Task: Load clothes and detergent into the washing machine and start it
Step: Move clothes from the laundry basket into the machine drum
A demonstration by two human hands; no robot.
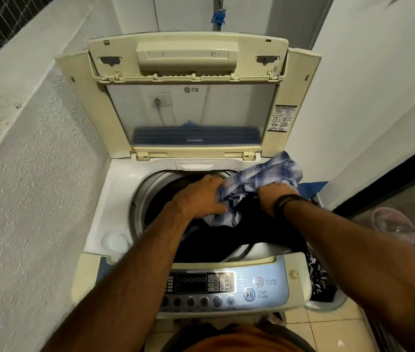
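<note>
Both forearms reach up from the bottom of the frame over the control panel [226,285]. My left hand [198,196] and right hand [275,196] each grip a bunched blue plaid shirt [264,176] at frame centre, above dark clothes [252,232] filling the drum of the washing machine [115,199], whose lid [191,110] stands open.

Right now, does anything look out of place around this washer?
Mostly no. The blue checked shirt, gripped by both hands, hangs partly over the washer's white top rim at right rather than inside the drum.
</note>
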